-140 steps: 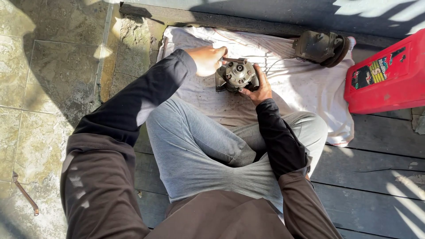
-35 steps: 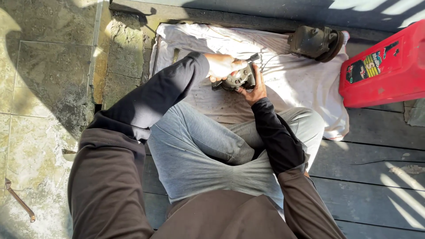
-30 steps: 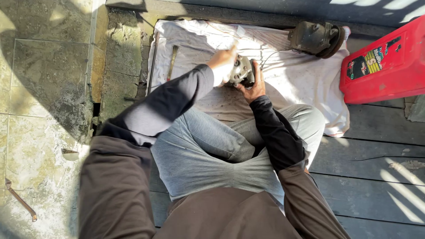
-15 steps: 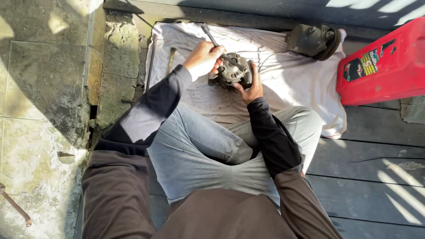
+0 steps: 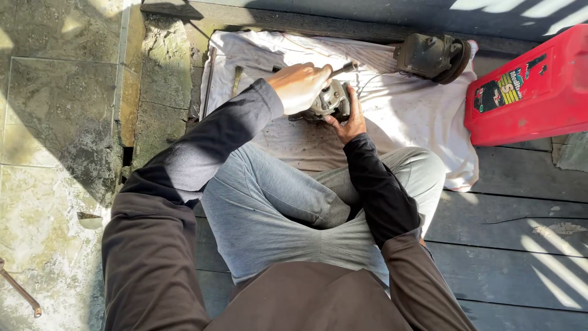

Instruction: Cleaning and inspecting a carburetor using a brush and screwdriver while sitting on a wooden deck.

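Over on the far left there's worn stone paving (image 5: 55,122), with a thin rusty metal rod (image 5: 18,294) lying near its bottom left corner. Next comes a white cloth (image 5: 416,122) spread across the top of the dark wooden deck (image 5: 520,245), with a flat metal tool (image 5: 236,78) lying near the cloth's left edge. The person sits cross-legged in grey trousers, knees resting on the cloth's near edge. Their left hand (image 5: 300,86) is curled tight into a fist around the handle of a slim tool (image 5: 343,68), whose tip sticks out to the right, right over the top of a small grey metal engine part (image 5: 327,103). That part sits around the middle of the cloth, and the right hand (image 5: 349,119) cups it from below and the right side, fingers wrapped up against it. Further right, at the cloth's top right corner, sits a second dark, round mechanical part (image 5: 432,55). Then a red plastic fuel can (image 5: 533,86) stands on the deck at the right edge, just beside the cloth
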